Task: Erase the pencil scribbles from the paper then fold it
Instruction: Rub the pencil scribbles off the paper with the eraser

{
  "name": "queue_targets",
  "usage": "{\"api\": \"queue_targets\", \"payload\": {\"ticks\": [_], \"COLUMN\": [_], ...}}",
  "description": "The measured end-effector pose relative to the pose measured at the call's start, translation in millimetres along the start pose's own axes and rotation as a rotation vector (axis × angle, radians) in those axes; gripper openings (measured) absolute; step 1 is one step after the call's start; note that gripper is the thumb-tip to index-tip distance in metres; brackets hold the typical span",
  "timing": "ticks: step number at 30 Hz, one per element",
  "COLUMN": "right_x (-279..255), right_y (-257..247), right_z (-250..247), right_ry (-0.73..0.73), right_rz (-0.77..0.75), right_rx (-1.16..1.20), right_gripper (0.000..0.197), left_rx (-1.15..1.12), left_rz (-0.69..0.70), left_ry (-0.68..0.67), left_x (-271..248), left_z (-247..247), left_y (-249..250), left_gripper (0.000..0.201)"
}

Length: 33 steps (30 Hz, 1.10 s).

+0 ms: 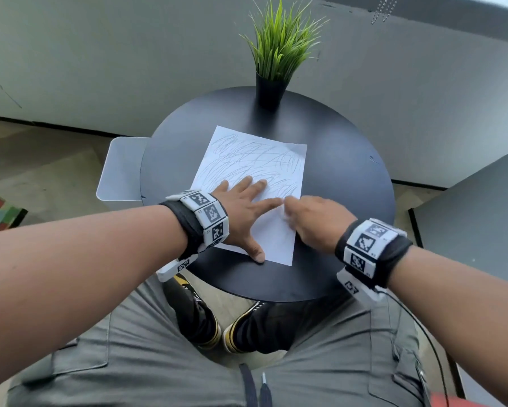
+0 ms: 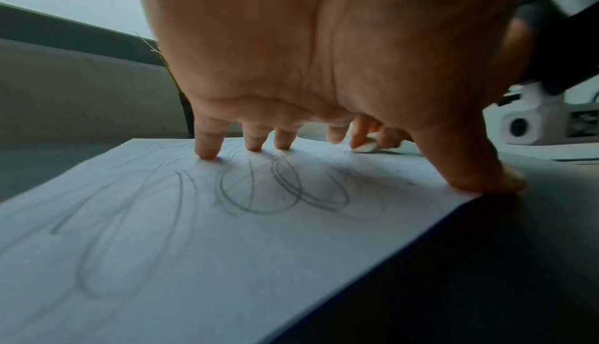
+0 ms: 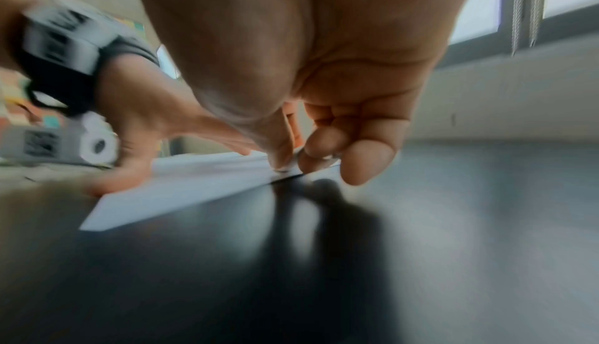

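Note:
A white sheet of paper covered in grey pencil scribbles lies on the round black table. My left hand presses flat on the sheet's near half, fingers spread and straight, thumb near the front edge. My right hand is at the paper's right edge, blurred, pinching a small white eraser against the sheet just beside my left index finger. In the right wrist view the curled fingertips meet at the paper's edge and hide most of the eraser.
A potted green grass plant in a black pot stands at the table's far edge. A white chair or bin sits left of the table. My knees and shoes are below the near edge. A grey surface is at the right.

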State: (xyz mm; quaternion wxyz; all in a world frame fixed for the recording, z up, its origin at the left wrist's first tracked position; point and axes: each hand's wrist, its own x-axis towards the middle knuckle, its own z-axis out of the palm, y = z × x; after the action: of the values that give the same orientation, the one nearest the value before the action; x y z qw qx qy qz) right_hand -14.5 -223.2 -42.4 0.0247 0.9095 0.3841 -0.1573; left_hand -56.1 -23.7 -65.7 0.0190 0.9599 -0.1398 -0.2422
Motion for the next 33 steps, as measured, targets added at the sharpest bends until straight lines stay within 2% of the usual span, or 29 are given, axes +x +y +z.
{"api": "queue_targets", "payload": {"ticks": [2,5,6,8,10,12,14,15,16,20,22,23,25,26,28,30,33], "right_x": [1.4,-21.2,-23.4,-6.6,6.5,-2.7,-23.8,-28.5,-25.9,0.2,-13.0,-23.7,-33.4,-26.7,-7.2,-2.9,-31.4], "right_y": [0.9,-33.3,-35.8,-15.1,5.5,-4.9,-31.4,-35.2,-32.0,1.6,-17.7,-31.3,-36.4,-30.0,-5.6,3.0,-28.8], "right_z": [1.3,9.9,8.6,5.4,-1.4,1.3,7.0,7.9,6.6,3.5,9.3,11.9,10.8,6.6,-0.3,-1.2,9.7], "right_ry": [0.003,-0.165,-0.186,-0.09,0.005,-0.022,-0.138,-0.177,-0.175,0.054,-0.004,-0.053,-0.146,-0.13,-0.004,0.04,-0.074], "right_rz": [-0.014,-0.25,-0.262,-0.155,-0.035,-0.079,-0.239,-0.26,-0.239,-0.037,-0.108,-0.199,-0.244,-0.202,-0.059,-0.012,-0.21], "right_rx": [-0.037,-0.07,-0.073,-0.077,-0.048,-0.075,-0.113,-0.122,-0.128,-0.083,-0.106,-0.1,-0.099,-0.097,-0.07,-0.08,-0.084], "right_gripper": [0.008,0.024,0.024,0.025,0.016,0.023,0.03,0.029,0.028,0.018,0.026,0.027,0.024,0.024,0.014,0.011,0.022], "left_rx": [0.02,0.02,0.022,0.018,0.016,0.023,0.034,0.038,0.034,0.03,0.05,0.064,0.068,0.06,0.063,0.076,0.081], "left_rz": [-0.006,-0.009,-0.009,-0.009,-0.014,-0.02,-0.021,-0.02,-0.021,-0.036,-0.041,-0.042,-0.042,-0.046,-0.05,-0.055,-0.047], "left_ry": [-0.025,-0.038,-0.035,-0.027,-0.03,-0.035,-0.038,-0.038,-0.041,-0.047,-0.054,-0.056,-0.057,-0.055,-0.044,-0.039,-0.038], "left_x": [0.3,-0.2,-0.1,0.3,0.0,-0.9,-2.0,-1.5,-1.5,-0.6,-1.3,-2.1,-1.4,-0.7,0.4,1.1,0.6], "left_z": [-0.3,0.0,-0.1,0.2,-0.6,-1.4,-2.0,-2.5,-3.1,-5.2,-5.8,-6.5,-7.8,-7.9,-8.2,-7.4,-6.8], "left_y": [-0.9,-1.0,-1.2,-1.7,-1.4,-0.4,1.1,1.2,1.6,3.7,5.5,6.0,7.3,8.1,8.7,8.9,9.4], "left_gripper": [0.127,0.125,0.125,0.125,0.125,0.125,0.125,0.125,0.125,0.126,0.126,0.125,0.125,0.125,0.126,0.126,0.125]}}
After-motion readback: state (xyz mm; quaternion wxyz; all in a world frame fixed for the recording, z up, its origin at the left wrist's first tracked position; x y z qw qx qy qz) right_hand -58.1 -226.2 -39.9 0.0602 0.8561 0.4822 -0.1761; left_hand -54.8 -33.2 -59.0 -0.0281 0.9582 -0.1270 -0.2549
